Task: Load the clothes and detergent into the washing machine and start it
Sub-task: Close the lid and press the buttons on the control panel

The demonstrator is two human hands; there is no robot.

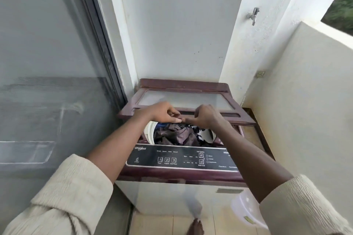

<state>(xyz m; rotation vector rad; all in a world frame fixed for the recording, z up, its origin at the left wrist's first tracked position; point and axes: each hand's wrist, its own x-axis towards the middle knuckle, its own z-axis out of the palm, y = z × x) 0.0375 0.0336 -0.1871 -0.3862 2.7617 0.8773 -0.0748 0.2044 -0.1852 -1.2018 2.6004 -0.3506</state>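
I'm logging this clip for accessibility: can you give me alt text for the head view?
The left hand and right hand grip the front edge of the half-raised maroon lid of a top-loading washing machine. Dark clothes lie in the drum below, behind the control panel.

A metal tap [254, 15] on the wall [181, 25], a glass door [47, 63] left, perhaps a plastic tub [246, 208].

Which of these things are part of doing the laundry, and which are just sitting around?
For the job: washing machine, lid, clothes in the drum, control panel, left hand, right hand.
Just there: wall tap, white plastic tub, glass door.
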